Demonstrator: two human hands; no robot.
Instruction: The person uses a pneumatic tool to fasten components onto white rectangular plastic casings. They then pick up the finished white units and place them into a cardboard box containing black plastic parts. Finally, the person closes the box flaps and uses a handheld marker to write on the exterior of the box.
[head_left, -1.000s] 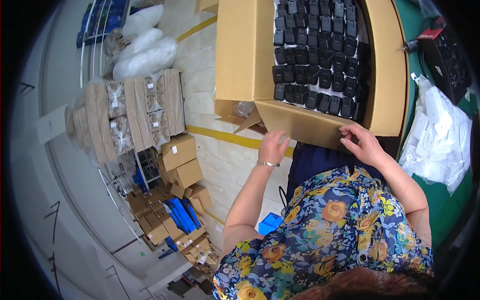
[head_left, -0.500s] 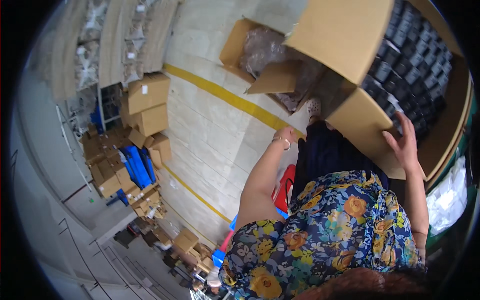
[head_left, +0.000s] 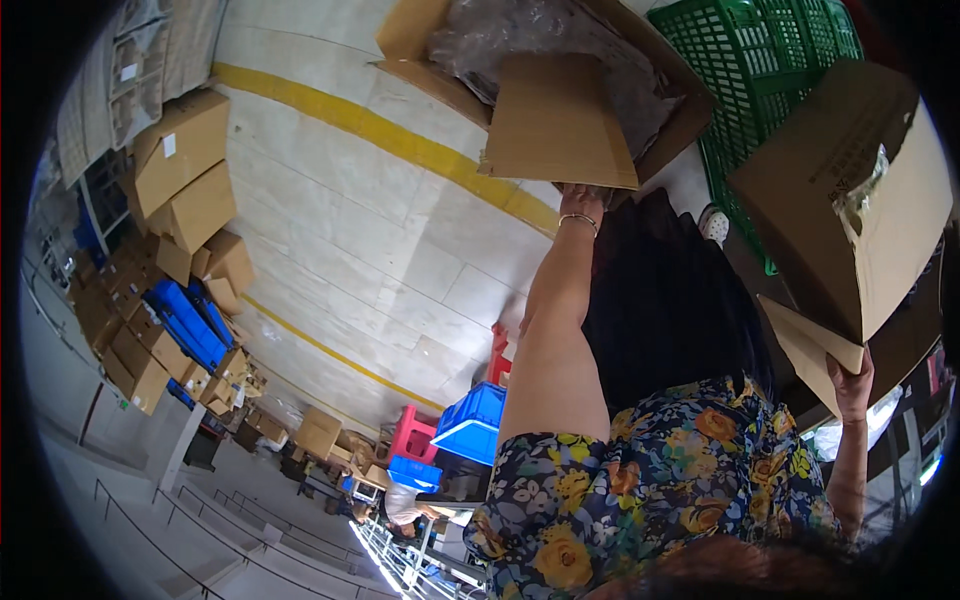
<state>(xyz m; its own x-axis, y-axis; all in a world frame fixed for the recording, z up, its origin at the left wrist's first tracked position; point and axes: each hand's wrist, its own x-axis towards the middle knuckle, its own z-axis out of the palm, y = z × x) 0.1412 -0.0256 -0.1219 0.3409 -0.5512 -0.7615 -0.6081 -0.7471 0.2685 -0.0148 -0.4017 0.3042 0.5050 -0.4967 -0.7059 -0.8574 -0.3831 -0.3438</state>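
Note:
My left hand (head_left: 582, 203) reaches down to the near side of an open cardboard box (head_left: 690, 115) on the floor. A raised flap (head_left: 560, 125) of that box hides its fingers, so their hold does not show. Crumpled clear plastic (head_left: 520, 30) fills the box. At the right, my right hand (head_left: 852, 385) is closed on the edge of a cardboard flap (head_left: 805, 350) of a large carton (head_left: 825, 180). Torn tape (head_left: 868, 190) hangs on that carton's upper flap. The carton's inside is mostly hidden by its flaps.
A green plastic crate (head_left: 740, 60) stands between the two boxes. My shoe (head_left: 713, 225) is close to it. Behind my left arm are a blue bin (head_left: 472, 420) and a pink stool (head_left: 412, 437). Stacked cartons (head_left: 185, 165) line the far left, past yellow floor lines.
The view has shifted toward the box of plastic. My left hand has reached that box's edge. My right hand has gone from resting on the carton's flap to gripping it; black items inside are now hidden.

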